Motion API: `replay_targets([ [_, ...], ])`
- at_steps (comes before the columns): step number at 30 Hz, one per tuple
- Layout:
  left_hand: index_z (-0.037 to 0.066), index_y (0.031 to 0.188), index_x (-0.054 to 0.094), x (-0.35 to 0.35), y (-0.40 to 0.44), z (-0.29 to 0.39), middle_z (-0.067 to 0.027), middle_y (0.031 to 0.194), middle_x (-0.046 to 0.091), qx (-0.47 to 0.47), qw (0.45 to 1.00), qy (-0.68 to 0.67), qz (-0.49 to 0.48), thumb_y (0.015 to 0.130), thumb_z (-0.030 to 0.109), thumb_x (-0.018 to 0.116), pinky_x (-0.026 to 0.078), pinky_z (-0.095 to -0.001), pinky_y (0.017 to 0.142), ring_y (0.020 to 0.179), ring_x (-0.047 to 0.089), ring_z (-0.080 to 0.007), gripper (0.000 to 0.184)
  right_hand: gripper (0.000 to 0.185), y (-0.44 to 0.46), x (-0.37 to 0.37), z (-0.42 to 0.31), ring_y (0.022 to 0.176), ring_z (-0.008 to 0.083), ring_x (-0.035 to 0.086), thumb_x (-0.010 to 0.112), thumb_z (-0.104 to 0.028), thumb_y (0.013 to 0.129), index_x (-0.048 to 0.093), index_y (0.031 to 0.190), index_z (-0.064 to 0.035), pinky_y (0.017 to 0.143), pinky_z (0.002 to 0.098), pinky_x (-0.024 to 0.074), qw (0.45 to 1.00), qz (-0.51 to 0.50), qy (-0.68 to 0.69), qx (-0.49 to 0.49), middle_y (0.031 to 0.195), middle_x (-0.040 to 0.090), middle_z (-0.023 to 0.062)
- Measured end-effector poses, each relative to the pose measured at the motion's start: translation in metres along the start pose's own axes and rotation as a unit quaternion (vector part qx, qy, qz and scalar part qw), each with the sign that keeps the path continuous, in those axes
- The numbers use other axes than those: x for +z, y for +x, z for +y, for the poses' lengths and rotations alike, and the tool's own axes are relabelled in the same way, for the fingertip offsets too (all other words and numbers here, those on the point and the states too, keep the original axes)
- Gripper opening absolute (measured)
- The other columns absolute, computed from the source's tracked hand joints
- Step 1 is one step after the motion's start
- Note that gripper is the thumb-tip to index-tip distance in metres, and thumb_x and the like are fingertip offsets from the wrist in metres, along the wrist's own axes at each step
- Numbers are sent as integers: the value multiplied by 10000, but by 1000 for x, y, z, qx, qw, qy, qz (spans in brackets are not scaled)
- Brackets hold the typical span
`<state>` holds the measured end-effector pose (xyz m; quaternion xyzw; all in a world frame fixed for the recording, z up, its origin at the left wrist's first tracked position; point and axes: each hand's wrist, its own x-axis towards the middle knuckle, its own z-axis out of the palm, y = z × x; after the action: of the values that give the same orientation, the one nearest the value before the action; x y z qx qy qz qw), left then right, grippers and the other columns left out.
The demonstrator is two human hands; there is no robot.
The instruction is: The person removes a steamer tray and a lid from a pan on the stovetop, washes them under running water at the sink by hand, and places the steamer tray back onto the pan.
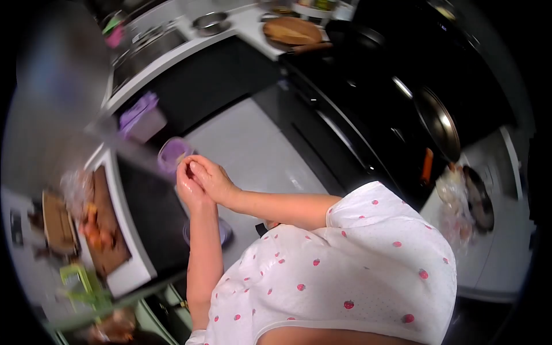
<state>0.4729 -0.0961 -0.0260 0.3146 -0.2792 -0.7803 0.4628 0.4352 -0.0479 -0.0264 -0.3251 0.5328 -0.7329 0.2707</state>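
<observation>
My left hand [191,188] and my right hand [214,177] are pressed together at the ends of my outstretched arms. Their fingers are curled and closed against each other, and the skin looks wet. Whatever lies between them, if anything, is hidden. Just beyond my fingertips, lower down, is a purple-lined round bin [175,154]. A second pale purple container [225,232] shows partly behind my left forearm.
A white bin with a purple bag [142,119] stands near the cabinets. The sink [150,54] and a metal bowl [211,23] are at the back. Orange-brown food pieces [96,230] lie on a brown board [109,195] at left. A frying pan [438,121] is at right.
</observation>
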Motion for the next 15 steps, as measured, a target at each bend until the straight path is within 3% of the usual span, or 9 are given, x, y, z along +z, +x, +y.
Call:
replay_targets([
  [2,20,804,570,41,21,-34,-40,776,554,-16,995,6,-95,836,147,481,433,-234,658,737,527,-126,159,288,21,-43,-27,870,162,533,388,-236,905,522,1053,-29,791,270,416,998,46,10,30,940,580,80],
  [6,18,808,561,125,29,-97,-48,777,551,-139,972,51,-181,841,159,441,434,-260,669,747,525,-146,188,262,50,-128,-36,871,196,552,393,-220,893,527,1018,-32,775,300,431,980,197,-19,-25,929,584,96],
  [10,20,808,552,166,20,-141,-51,783,547,-230,933,87,-264,839,158,424,431,-268,682,754,521,-157,191,262,54,-178,-24,876,203,550,392,-222,893,522,1021,-32,776,302,429,944,315,-64,-73,936,581,96],
  [12,23,832,560,179,17,-161,-57,814,559,-288,905,90,-299,847,181,426,424,-276,723,792,527,-171,207,276,49,-195,-32,869,172,550,385,-231,908,524,1047,-38,779,276,429,924,372,-77,-42,930,582,82],
  [15,28,803,537,203,8,-174,-53,777,529,-331,878,111,-326,838,133,419,425,-271,700,755,509,-161,162,264,50,-213,-37,872,225,559,402,-229,888,514,1028,-35,759,307,431,895,438,-78,-39,929,582,120],
])
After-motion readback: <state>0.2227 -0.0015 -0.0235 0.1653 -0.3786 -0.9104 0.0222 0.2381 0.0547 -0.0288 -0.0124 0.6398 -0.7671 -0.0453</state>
